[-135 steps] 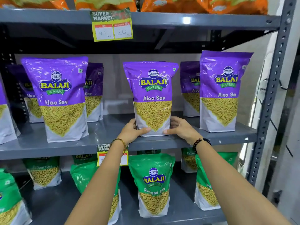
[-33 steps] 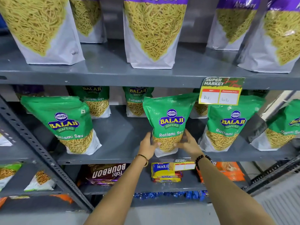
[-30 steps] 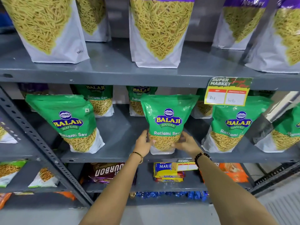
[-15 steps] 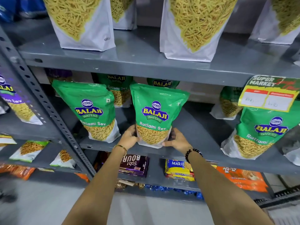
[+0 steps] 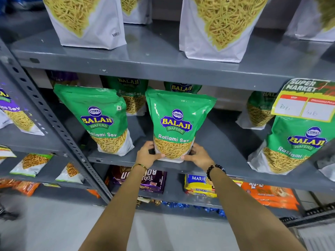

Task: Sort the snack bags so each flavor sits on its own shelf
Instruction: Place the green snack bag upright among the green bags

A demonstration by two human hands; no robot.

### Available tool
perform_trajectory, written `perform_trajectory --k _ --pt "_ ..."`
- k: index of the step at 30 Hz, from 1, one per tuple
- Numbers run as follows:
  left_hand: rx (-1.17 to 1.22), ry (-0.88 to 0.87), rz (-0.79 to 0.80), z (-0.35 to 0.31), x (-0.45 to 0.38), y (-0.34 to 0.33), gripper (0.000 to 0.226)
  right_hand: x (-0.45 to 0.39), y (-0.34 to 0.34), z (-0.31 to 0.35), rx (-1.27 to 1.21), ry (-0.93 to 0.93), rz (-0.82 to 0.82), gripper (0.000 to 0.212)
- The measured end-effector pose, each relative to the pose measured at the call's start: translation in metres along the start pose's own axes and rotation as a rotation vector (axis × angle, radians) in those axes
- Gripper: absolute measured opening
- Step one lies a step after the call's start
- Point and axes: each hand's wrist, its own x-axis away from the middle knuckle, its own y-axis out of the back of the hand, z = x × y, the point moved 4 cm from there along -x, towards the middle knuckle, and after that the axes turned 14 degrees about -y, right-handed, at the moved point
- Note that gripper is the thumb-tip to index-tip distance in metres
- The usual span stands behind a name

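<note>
A green Ratlami Sev bag (image 5: 175, 124) stands upright at the front edge of the middle grey shelf (image 5: 223, 169). My left hand (image 5: 147, 154) grips its lower left corner and my right hand (image 5: 198, 155) grips its lower right corner. Another green Ratlami Sev bag (image 5: 101, 116) stands just to its left, and one more (image 5: 297, 142) to the right. Further green bags (image 5: 132, 95) line the back of this shelf. A purple bag (image 5: 62, 77) shows dimly at the back left. On the shelf above (image 5: 159, 67) stand white-bottomed Aloo Sev bags (image 5: 87, 20).
A slanted perforated grey upright (image 5: 54, 124) separates this rack from the left one, which holds a purple Aloo Sev bag (image 5: 14, 113). A yellow price tag (image 5: 306, 100) hangs at the right. Biscuit packs (image 5: 141, 178) lie on the shelf below. Pale floor lies beneath.
My view dropped from the purple Aloo Sev shelf to the green shelf. Both hands now hold a green bag, which has shifted left along the shelf's front edge over the last second.
</note>
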Motion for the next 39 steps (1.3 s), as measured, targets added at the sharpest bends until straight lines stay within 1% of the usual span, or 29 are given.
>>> perform_trajectory --k 14,17,24,39 --pt "-0.026 -0.013 -0.044 -0.006 0.003 -0.005 0.051 -0.002 0.004 -0.005 -0.049 -0.029 0.022 0.057" --pt "-0.024 -0.008 -0.049 -0.007 0.004 -0.005 0.05 -0.003 0.003 -0.005 -0.037 -0.03 -0.003 0.056" --pt "-0.033 0.005 -0.035 -0.011 0.005 -0.006 0.052 -0.005 0.005 -0.005 -0.016 -0.038 -0.029 0.053" --pt "-0.029 0.019 -0.021 -0.011 0.006 -0.005 0.055 -0.005 0.005 -0.004 0.017 -0.042 -0.047 0.054"
